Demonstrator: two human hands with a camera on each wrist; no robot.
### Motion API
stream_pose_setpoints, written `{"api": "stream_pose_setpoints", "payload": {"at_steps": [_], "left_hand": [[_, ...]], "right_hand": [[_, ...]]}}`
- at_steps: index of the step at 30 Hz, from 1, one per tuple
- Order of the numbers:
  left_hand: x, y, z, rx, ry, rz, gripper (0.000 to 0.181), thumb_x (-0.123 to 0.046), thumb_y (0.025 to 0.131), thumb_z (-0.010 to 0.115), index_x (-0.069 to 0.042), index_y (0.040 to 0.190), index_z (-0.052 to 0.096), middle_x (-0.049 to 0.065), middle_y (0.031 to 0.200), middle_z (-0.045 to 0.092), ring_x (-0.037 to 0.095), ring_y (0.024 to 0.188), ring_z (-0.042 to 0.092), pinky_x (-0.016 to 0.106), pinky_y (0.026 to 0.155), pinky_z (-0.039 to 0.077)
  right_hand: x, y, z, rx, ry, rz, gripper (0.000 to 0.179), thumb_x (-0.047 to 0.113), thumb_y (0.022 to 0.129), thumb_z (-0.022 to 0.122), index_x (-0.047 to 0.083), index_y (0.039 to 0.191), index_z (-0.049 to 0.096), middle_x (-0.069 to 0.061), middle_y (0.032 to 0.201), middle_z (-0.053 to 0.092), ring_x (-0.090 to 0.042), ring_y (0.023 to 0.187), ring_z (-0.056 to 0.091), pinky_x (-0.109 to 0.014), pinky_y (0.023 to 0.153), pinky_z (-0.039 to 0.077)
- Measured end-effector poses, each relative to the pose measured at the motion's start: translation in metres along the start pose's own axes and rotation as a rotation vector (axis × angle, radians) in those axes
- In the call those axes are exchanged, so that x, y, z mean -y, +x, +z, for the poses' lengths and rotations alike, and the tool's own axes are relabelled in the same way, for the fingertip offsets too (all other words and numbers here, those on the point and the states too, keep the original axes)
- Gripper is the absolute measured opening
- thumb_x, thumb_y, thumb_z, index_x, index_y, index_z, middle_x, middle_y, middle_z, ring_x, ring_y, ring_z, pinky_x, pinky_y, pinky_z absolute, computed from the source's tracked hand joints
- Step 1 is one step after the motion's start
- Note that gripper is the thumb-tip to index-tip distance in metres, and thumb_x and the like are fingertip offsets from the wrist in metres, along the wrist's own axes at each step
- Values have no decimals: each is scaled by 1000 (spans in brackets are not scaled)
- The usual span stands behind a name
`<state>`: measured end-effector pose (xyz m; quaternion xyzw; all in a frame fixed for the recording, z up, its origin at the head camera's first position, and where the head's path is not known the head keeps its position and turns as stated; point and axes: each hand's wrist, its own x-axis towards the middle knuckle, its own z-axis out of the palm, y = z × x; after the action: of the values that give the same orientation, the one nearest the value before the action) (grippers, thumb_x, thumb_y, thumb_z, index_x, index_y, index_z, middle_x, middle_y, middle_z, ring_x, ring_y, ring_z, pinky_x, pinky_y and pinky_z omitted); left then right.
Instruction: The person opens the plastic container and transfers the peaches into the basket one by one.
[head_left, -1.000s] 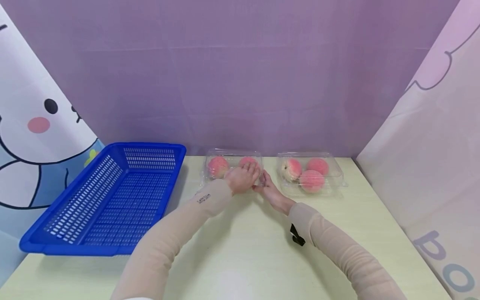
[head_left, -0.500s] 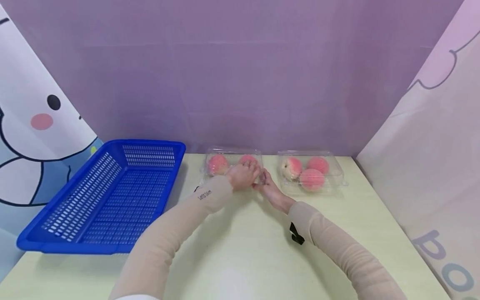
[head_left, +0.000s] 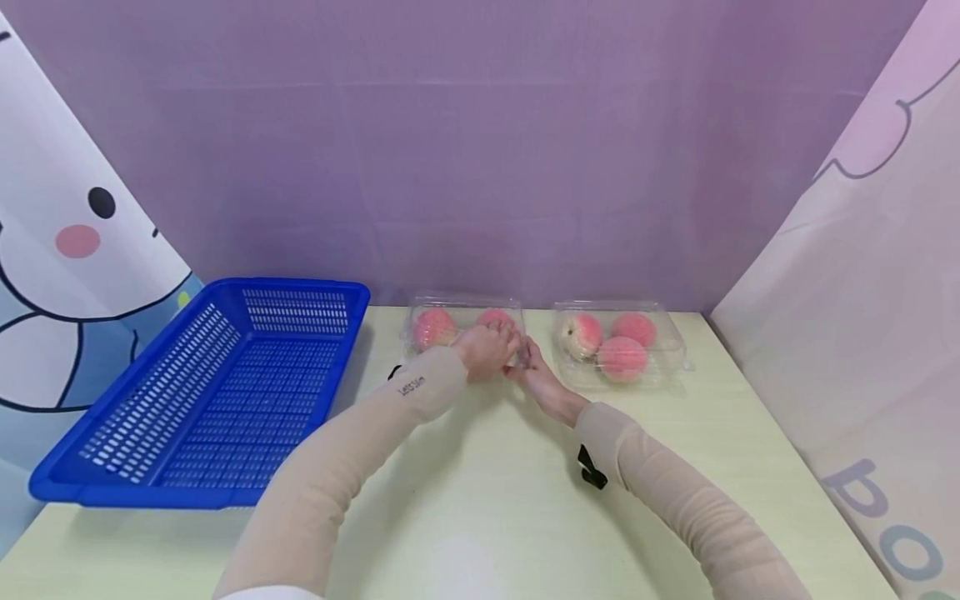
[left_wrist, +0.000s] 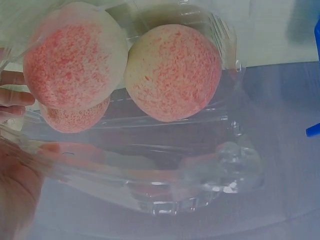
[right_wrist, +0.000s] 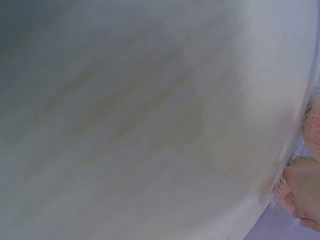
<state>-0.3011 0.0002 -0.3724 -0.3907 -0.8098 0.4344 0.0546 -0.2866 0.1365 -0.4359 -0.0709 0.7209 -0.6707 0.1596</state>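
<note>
A clear plastic clamshell fruit box (head_left: 467, 302) stands at the back middle of the table. Peaches show inside it, with one peach (head_left: 434, 328) at its left and another peach (head_left: 495, 317) partly under my left hand (head_left: 487, 348). That hand lies over the lid's front right and presses on it. My right hand (head_left: 546, 387) holds the box's right front corner, fingers at the side and thumb in front. Three peaches, one of them a peach (left_wrist: 172, 72) seen close, appear through the plastic in the left wrist view. Pale blur fills most of the right wrist view.
A second clear fruit box (head_left: 670, 350) with three peaches stands to the right. At the left is a large blue plastic basket (head_left: 348, 350). A purple cloth (head_left: 480, 167) hangs behind the table (head_left: 480, 500), and printed cloths flank it.
The head view has shifted slightly. Both hands stay at the middle fruit box, with hardly any visible movement. The boxes and basket keep their places on the table.
</note>
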Motion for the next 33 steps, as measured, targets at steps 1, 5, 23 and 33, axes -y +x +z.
{"api": "stream_pose_setpoints", "payload": {"at_steps": [1,5,23,33], "left_hand": [[0,0,0,-4,7,4,58,-38,98,32,-4,144,20,17,147,28,25,130,40,32,102,40],[1,1,0,-8,10,12,59,-37,98,35,-3,143,20,18,147,29,25,129,41,32,102,39],[36,0,-7,-49,-224,-12,49,-22,99,32,3,141,24,17,145,32,27,131,38,36,90,49],[28,-9,4,-148,-34,90,40,-9,96,41,-3,136,40,19,146,29,33,134,31,37,109,29]], "right_hand": [[-4,3,-1,-11,1,-2,89,7,89,51,5,143,-20,-11,153,-16,-23,141,-11,-43,114,0],[-12,9,-2,-44,-21,-1,90,9,89,52,7,144,-19,-11,153,-13,-23,141,-8,-43,115,1],[-8,9,-1,-26,-48,11,84,14,93,49,12,145,-17,-11,154,-11,-25,142,-5,-45,114,6],[-11,7,-3,-51,-98,16,81,17,93,50,10,146,-11,-13,154,-4,-27,142,1,-45,114,10]]}}
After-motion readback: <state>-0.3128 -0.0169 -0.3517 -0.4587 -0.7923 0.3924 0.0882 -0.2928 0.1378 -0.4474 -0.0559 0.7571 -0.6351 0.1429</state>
